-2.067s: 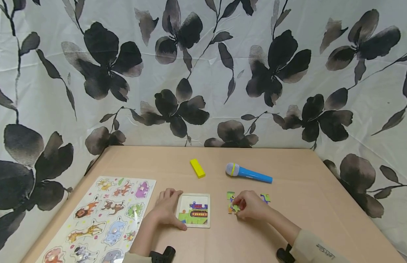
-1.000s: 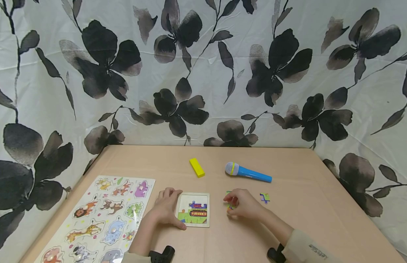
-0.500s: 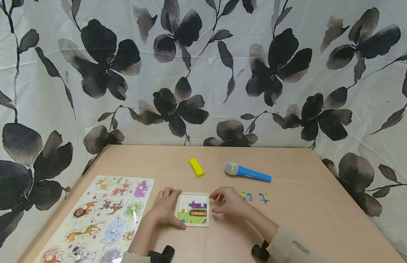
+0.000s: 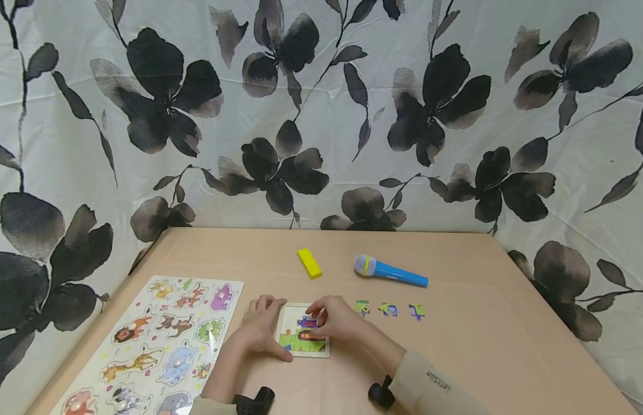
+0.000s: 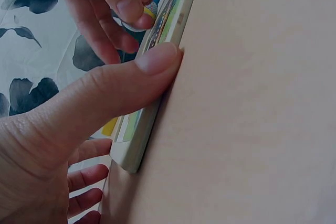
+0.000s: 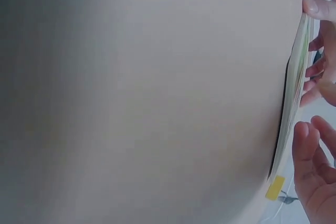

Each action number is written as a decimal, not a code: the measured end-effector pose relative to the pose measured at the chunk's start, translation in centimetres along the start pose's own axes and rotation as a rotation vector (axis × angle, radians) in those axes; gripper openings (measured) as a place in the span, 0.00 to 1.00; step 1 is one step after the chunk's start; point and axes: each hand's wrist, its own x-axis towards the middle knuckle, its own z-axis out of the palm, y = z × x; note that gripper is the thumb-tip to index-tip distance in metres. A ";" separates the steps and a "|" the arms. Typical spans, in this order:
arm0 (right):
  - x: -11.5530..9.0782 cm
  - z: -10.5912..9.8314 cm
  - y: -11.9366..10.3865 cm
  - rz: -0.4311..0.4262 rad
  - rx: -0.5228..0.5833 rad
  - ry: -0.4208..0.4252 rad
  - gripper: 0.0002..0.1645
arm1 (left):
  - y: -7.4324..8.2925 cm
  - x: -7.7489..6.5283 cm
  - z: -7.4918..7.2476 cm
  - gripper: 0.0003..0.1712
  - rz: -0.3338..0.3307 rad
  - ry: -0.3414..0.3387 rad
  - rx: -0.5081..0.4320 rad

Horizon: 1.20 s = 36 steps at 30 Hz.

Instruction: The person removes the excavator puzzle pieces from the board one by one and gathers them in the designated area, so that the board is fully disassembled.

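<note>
The puzzle board, gripped at left by the left hand, lies under the right hand, whose hold is unclear

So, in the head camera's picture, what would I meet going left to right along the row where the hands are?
Animal board → left hand → puzzle tray → right hand, its fingers over the tray → first loose piece → middle loose piece → last loose piece.

Glare dots the brightly lit animal board; wrist views are dim.
</note>
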 end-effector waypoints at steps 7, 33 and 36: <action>0.7 0.6 -0.4 0.039 -0.053 -0.023 0.25 | 0.0 0.0 0.0 0.67 0.010 0.004 0.010; 1.8 0.5 -0.8 0.029 -0.133 -0.084 0.20 | 0.0 0.0 0.0 0.67 0.010 0.001 0.022; 1.8 0.5 -0.7 0.034 -0.118 -0.082 0.20 | 0.0 0.0 0.0 0.67 0.007 -0.001 0.022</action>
